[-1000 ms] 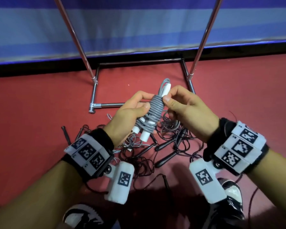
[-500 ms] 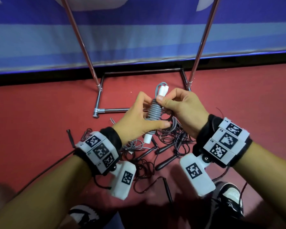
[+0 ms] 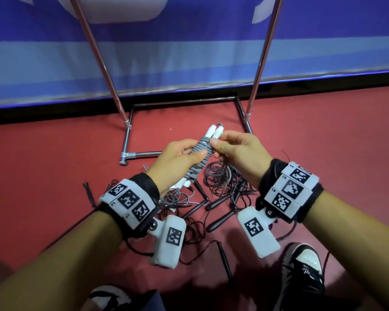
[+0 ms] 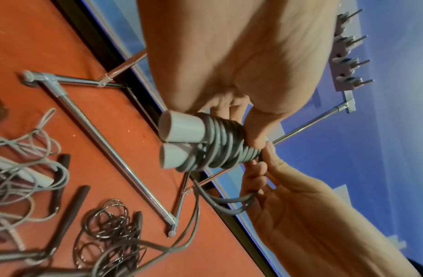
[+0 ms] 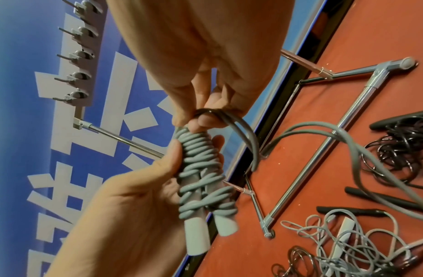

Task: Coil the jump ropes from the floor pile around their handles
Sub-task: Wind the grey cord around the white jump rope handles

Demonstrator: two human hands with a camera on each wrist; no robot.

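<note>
Red floor (image 3: 54,153), blue banner wall (image 3: 189,63) behind; chrome rack frame (image 3: 142,154) standing on the floor beyond the fingers.

Item 1: grey rope (image 3: 200,153), wound in tight turns round its two white handles (image 3: 215,131), held in the air between both hands, above the pile. Left hand (image 3: 177,162) is wrapped round the coil's middle, thumb pressed across the turns, likely to stop them slackening. Right hand (image 3: 238,153) pinches the last free loop of cord just beside the coil's far end, fingers curled on it; judged to be the final turn or tuck. A slack tail runs from that loop down toward the floor.

Item 2: pile (image 3: 218,187), below and just nearer than the fingers: thin dark ropes in loose rings, dark handles (image 3: 220,218), one more grey rope (image 3: 177,198) with a white handle, all uncoiled and tangled.

Obstruction: the trailing tail may snag the pile beneath.

Also: shoes (image 3: 305,265) at the near edge.
</note>
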